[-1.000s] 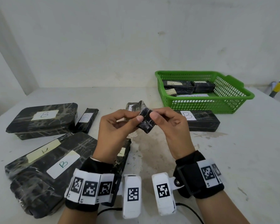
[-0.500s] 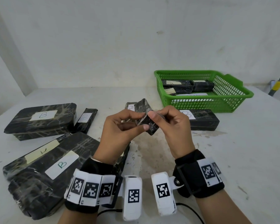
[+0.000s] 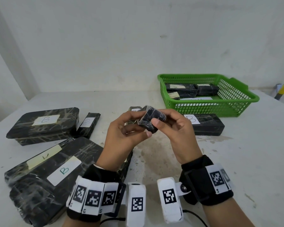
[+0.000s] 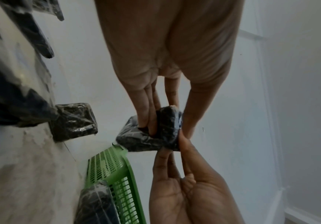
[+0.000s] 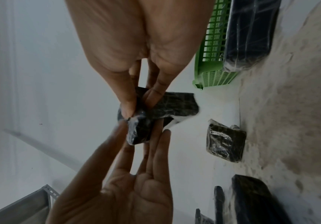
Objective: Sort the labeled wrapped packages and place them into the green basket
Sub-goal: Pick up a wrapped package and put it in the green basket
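Small black plastic-wrapped package (image 3: 152, 121) was held in the air above the white table (image 3: 236, 161), in front of the person, pinched from both sides. In the head view the left hand (image 3: 126, 136) gripped its left end between thumb and fingers, while the right hand (image 3: 174, 133) clamped the right end, thumb on the near face. Behind and to the right stood the green plastic mesh basket (image 3: 236, 107), with several dark wrapped packages inside. A long black package labelled B (image 3: 205, 125) lay just in front of the basket. At left lay a flat black package labelled B (image 3: 44, 125), a slim one (image 3: 88, 124) beside it, and a large black package labelled B (image 3: 44, 174) nearest the camera.

From the left wrist, the left hand (image 4: 167, 53) had its fingertips (image 4: 148, 121) pressed onto the package (image 4: 148, 136), with the right hand (image 4: 190, 189) meeting it from below; the basket (image 4: 113, 169) showed behind.

From the right wrist, the right hand (image 5: 136, 37) pinched the package (image 5: 167, 109), and the left hand (image 5: 121, 194) held its lower end. A small square wrapped package (image 5: 225, 145) lay on the table.
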Action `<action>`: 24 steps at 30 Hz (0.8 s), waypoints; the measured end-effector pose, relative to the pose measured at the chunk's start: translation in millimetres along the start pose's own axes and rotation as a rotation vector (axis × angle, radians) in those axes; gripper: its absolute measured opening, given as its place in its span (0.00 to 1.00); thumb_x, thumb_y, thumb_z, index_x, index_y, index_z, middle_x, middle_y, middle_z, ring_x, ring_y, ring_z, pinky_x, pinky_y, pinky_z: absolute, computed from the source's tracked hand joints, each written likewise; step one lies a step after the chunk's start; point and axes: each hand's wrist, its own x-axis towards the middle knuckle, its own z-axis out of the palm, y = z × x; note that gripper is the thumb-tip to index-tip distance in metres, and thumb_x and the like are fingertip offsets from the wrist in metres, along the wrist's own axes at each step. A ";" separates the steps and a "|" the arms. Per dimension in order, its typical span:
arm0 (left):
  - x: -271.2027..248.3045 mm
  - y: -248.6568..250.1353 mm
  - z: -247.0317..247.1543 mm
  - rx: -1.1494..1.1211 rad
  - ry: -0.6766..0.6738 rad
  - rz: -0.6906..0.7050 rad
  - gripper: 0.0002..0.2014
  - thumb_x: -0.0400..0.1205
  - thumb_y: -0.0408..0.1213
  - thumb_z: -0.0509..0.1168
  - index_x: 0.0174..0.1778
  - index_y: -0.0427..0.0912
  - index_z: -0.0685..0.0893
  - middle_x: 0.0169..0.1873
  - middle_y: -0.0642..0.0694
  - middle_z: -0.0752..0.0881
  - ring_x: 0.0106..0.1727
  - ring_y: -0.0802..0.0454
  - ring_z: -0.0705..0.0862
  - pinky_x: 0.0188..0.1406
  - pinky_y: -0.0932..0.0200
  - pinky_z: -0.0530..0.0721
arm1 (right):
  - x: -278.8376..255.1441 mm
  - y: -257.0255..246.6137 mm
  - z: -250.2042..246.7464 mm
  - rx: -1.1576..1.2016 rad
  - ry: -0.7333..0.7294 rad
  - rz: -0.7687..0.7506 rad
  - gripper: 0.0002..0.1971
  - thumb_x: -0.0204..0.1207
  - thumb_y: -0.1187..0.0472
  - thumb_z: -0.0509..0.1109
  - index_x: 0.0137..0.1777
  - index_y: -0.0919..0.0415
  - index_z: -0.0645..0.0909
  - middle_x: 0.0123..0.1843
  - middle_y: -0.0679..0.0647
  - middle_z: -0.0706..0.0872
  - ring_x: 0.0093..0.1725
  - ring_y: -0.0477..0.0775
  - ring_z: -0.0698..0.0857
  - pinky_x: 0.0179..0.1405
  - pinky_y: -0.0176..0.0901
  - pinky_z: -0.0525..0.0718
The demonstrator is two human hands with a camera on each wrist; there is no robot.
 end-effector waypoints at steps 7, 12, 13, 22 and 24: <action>1.8 -1.9 -1.6 -0.084 0.100 -0.084 0.41 0.65 0.58 0.74 0.75 0.53 0.72 0.69 0.44 0.79 0.59 0.51 0.89 0.53 0.55 0.89 | -1.6 -2.3 -3.2 -0.072 -0.092 -0.091 0.15 0.70 0.79 0.74 0.51 0.61 0.87 0.61 0.56 0.86 0.62 0.49 0.86 0.62 0.46 0.85; 4.8 -5.5 -0.2 -0.029 0.096 -0.151 0.26 0.78 0.39 0.74 0.72 0.45 0.76 0.60 0.41 0.88 0.54 0.49 0.91 0.46 0.58 0.90 | -4.2 -3.6 -0.8 -0.103 -0.216 -0.073 0.19 0.67 0.80 0.72 0.49 0.57 0.88 0.58 0.50 0.90 0.62 0.50 0.86 0.61 0.45 0.84; 5.0 -6.3 -1.3 -0.027 0.089 -0.147 0.24 0.79 0.35 0.74 0.71 0.44 0.77 0.59 0.41 0.89 0.53 0.49 0.92 0.48 0.56 0.90 | -4.0 -4.6 -0.1 -0.085 -0.205 -0.044 0.21 0.67 0.80 0.71 0.52 0.56 0.88 0.57 0.48 0.90 0.60 0.47 0.86 0.59 0.42 0.84; 3.6 -11.4 -7.1 0.030 -0.162 -0.098 0.31 0.70 0.26 0.69 0.71 0.46 0.79 0.59 0.49 0.89 0.61 0.48 0.88 0.55 0.55 0.86 | 0.9 -5.7 -4.2 0.011 0.007 0.103 0.29 0.72 0.54 0.79 0.72 0.50 0.76 0.58 0.49 0.88 0.49 0.45 0.85 0.40 0.38 0.81; 2.6 -10.7 -6.9 0.051 -0.179 -0.098 0.33 0.70 0.25 0.67 0.73 0.45 0.78 0.60 0.51 0.89 0.65 0.52 0.86 0.61 0.51 0.84 | -0.5 -6.8 -1.9 0.021 -0.021 0.091 0.28 0.69 0.56 0.77 0.71 0.53 0.77 0.52 0.45 0.89 0.44 0.43 0.83 0.34 0.35 0.79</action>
